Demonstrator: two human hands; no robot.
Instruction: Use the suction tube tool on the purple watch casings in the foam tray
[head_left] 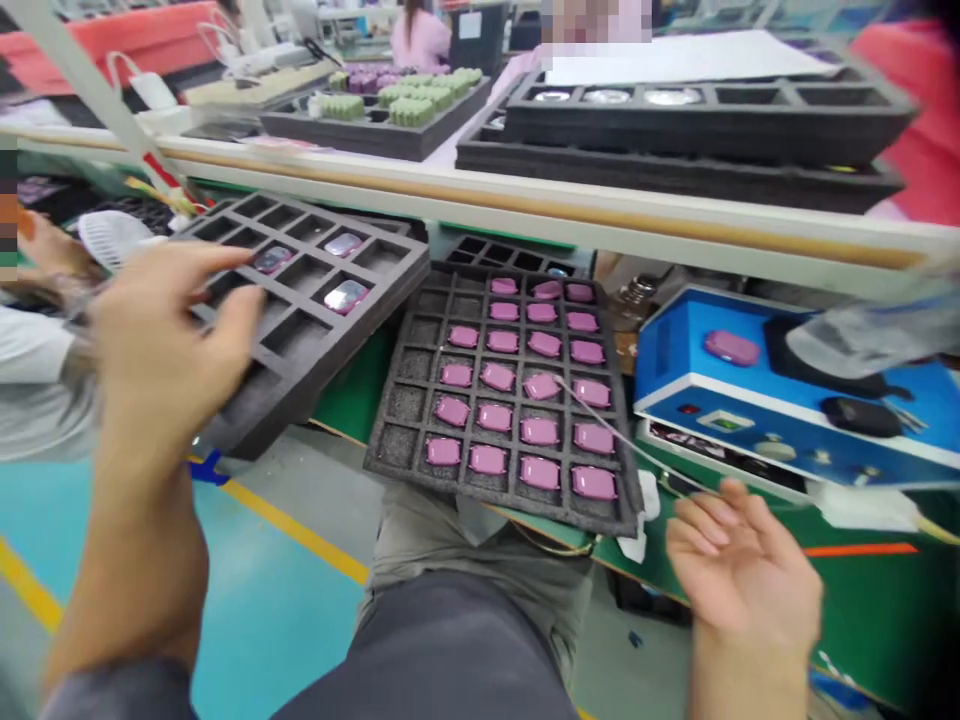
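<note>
My left hand (176,330), blurred by motion, hovers over the near left part of a dark foam tray (292,345). Its thumb and fingers are apart, with nothing between them. That tray is tilted and holds a few shiny-faced pink watch-like cases (346,296). In front of me lies another foam tray (382,455), with rows of pink cases (540,472) in its compartments. My right hand (742,570) is palm up with curled fingers at a thin pale stick (622,437). The stick slants across this tray, its far end at one pink case (541,386).
A blue box (667,350) with knobs stands at right, bearing a pink case (731,347) and a clear bag. A shelf edge (480,190) crosses above, carrying foam trays. Another person's hand (56,250) shows at far left, near a small white fan (116,238).
</note>
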